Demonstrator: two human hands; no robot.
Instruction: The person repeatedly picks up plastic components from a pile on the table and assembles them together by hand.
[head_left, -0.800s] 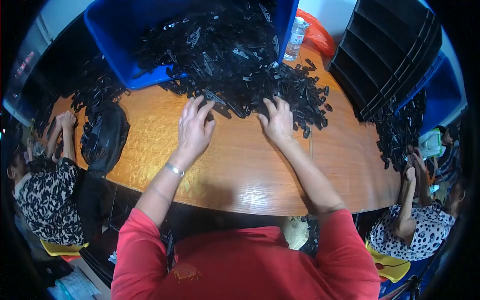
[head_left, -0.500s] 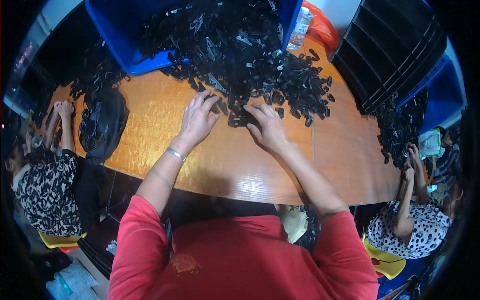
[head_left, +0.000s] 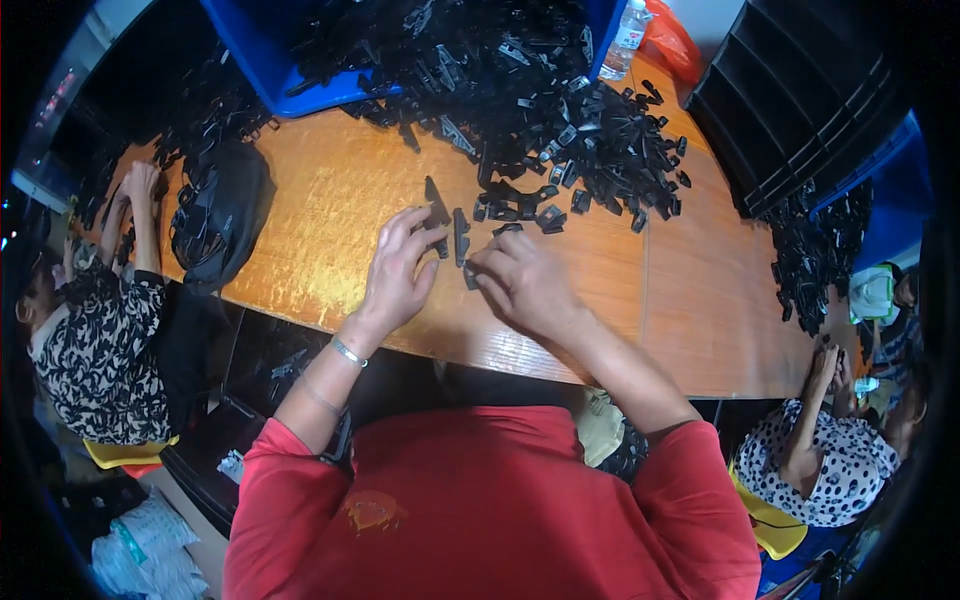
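Strips, black and slim, rest on the tabletop between the half-spread left hand and curled right hand, its grip unclear, presumably for easy reach.

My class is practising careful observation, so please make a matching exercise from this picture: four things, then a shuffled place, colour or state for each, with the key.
1. Bottle
2. Shirt of the person in the middle
3. Left hand
4. Black parts

A. Mostly red
B. Heaped in the blue bin and on the table
C. Beside an orange-red bag
D. Bracelet at its wrist

Pairs: 1-C, 2-A, 3-D, 4-B
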